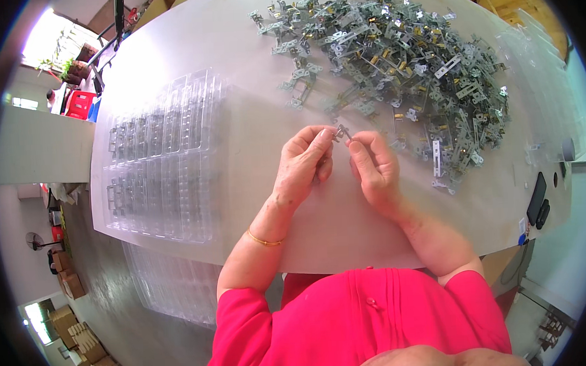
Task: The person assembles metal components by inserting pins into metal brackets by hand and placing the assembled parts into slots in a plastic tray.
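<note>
Over the middle of the table, my left hand (307,157) and my right hand (375,168) meet at the fingertips. Between them is a small metal bracket (341,132), pinched from both sides by thumbs and fingers. Its exact shape is partly covered by the fingertips. Beyond and to the right of my hands spreads a large heap of metal brackets (399,60), silvery with some brass-coloured bits. To my left lie clear plastic trays (202,115) with rows of slots; the slots toward their left side hold metal parts.
The pale table (255,204) curves around me. More clear plastic trays (170,280) are stacked below its left edge, and clear plastic sheets or trays (540,80) lie at the far right. A black phone-like object (536,198) rests near the right edge. Cardboard boxes (94,345) stand at lower left.
</note>
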The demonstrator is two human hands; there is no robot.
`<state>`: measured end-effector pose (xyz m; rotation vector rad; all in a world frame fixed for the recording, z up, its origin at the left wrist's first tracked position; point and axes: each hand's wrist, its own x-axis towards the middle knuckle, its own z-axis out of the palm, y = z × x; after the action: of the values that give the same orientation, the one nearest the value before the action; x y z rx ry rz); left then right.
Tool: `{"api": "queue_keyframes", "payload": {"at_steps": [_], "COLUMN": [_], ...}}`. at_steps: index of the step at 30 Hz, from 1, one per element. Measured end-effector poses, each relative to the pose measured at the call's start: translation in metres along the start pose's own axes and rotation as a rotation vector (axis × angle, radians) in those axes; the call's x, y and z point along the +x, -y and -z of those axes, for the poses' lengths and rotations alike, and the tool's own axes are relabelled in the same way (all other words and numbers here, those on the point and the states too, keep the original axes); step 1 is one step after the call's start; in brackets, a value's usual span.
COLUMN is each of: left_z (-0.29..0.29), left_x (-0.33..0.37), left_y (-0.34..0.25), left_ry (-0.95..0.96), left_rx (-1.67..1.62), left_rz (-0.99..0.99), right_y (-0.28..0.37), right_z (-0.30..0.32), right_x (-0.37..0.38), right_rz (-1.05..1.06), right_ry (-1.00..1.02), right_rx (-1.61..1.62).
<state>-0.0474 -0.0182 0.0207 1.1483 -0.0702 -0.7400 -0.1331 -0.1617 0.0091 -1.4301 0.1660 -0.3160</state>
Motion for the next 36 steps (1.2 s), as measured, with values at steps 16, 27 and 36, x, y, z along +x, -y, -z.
{"api": "queue_keyframes", "payload": {"at_steps": [16,27,36], "left_z": [0.004,0.007,0.004], "left_x": [0.005,0.005,0.002], "left_y": [0.0,0.003,0.006], "left_ry": [-0.001,0.001,0.054], "left_rx": [0.138,0.475,0.572], "left_rz": [-0.054,-0.217,-0.304], "right_y": [-0.002,0.0,0.002], "right_z": [0.008,0.005,0.009], "right_x": [0.001,0.001,-0.002], "right_rz": [-0.001,0.119,0.051], "right_ry": [0.0,-0.031,0.032], "right_rx": [-0.127,-0.237,-0.226]}}
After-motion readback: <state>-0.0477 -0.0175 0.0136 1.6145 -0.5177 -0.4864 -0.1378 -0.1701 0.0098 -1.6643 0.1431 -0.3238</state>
